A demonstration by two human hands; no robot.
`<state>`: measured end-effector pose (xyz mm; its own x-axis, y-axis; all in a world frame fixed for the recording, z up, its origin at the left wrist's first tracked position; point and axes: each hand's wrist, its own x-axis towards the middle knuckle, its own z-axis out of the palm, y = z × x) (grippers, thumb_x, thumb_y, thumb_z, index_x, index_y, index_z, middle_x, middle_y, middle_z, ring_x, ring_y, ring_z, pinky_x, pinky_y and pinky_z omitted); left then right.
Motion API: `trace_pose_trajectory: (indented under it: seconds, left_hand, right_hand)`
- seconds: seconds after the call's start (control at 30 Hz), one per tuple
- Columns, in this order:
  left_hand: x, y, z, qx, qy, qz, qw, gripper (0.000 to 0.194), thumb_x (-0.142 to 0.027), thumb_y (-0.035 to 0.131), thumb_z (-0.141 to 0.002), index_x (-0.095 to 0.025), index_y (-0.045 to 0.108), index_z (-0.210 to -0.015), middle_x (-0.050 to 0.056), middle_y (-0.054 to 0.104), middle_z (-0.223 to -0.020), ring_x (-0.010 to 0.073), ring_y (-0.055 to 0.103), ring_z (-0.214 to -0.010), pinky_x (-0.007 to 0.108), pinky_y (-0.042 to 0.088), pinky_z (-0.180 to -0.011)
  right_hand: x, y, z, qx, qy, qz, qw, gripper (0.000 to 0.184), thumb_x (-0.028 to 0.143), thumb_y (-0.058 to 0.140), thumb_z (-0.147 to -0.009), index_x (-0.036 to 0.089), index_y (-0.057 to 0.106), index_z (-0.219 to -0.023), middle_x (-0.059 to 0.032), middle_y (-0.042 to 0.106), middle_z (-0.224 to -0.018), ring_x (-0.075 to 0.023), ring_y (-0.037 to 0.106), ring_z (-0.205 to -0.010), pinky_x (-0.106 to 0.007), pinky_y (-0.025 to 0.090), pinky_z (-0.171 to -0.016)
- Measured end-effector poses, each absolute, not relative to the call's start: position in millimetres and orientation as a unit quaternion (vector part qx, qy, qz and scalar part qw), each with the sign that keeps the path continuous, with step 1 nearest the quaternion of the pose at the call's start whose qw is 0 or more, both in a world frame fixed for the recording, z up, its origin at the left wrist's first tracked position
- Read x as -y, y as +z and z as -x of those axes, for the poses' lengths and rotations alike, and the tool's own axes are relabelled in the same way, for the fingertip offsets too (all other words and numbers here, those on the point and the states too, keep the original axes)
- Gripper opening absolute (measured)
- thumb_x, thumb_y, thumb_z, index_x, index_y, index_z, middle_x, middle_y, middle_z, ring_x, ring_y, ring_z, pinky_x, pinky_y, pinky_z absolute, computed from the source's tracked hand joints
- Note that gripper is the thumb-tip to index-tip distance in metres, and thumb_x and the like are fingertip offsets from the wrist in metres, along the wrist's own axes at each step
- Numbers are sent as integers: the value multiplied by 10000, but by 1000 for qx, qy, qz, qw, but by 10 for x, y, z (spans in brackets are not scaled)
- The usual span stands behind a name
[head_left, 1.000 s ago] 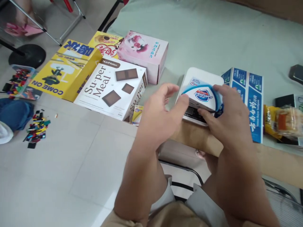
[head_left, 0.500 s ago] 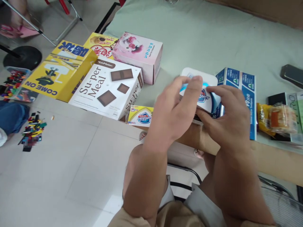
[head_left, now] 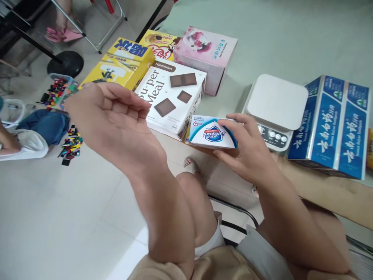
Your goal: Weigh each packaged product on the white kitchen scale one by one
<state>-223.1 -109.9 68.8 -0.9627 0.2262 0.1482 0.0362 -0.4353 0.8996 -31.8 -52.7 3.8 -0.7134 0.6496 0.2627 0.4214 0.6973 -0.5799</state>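
My right hand (head_left: 247,153) grips a white and blue Safeguard soap box (head_left: 212,134) by its right end, holding it just off the table's front edge, left of a white kitchen scale (head_left: 276,101) whose top plate is bare. My left hand (head_left: 112,116) is raised palm up over the floor on the left, fingers loosely curled and holding nothing. It hangs in front of a white Su-per Meal box (head_left: 171,99).
A yellow "COME ON" box (head_left: 122,64), a yellow snack box (head_left: 157,41) and a pink box (head_left: 205,52) stand behind the Su-per Meal box. Blue toothpaste boxes (head_left: 335,126) lie right of the scale. Coloured small pieces (head_left: 70,144) and a blue cloth (head_left: 46,126) lie on the floor.
My right hand has lifted the soap box off the scale and carried it left. My left hand has let go and swung out to the left, palm up. The view has shifted right.
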Motion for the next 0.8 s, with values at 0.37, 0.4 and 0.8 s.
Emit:
trace_pose_trajectory:
  seconds: [0.37,0.4,0.8]
  left_hand:
    - [1014,609,2273,-545,824,-113,110,450,-193,354,-1035,-214,511,-614,4,436,-642,130,453,-576,285,397,-598]
    - [1008,604,2273,-545,824,-113,107,433,-194,359,-1024,-215,505,-618,5,433,-642,137,457,-586,286,394,-598]
    - [926,523,2194,-533,828,-146,95,292,-189,457,-870,-227,542,-593,51,461,-685,188,440,-618,336,332,-625]
  right_hand:
    - [616,-45,431,888,197,336,245,477,252,706,-876,318,565,-1326,-128,503,-1320,-378,528,-1351,-648,535,-1097]
    - [639,-46,441,887,191,343,244,484,245,699,-876,319,556,-1332,-129,500,-1331,-378,519,-1357,-653,530,-1101]
    - [615,4,362,892,190,321,255,474,350,663,-917,266,548,-1369,-144,626,-1316,-357,606,-1282,-619,533,-1070]
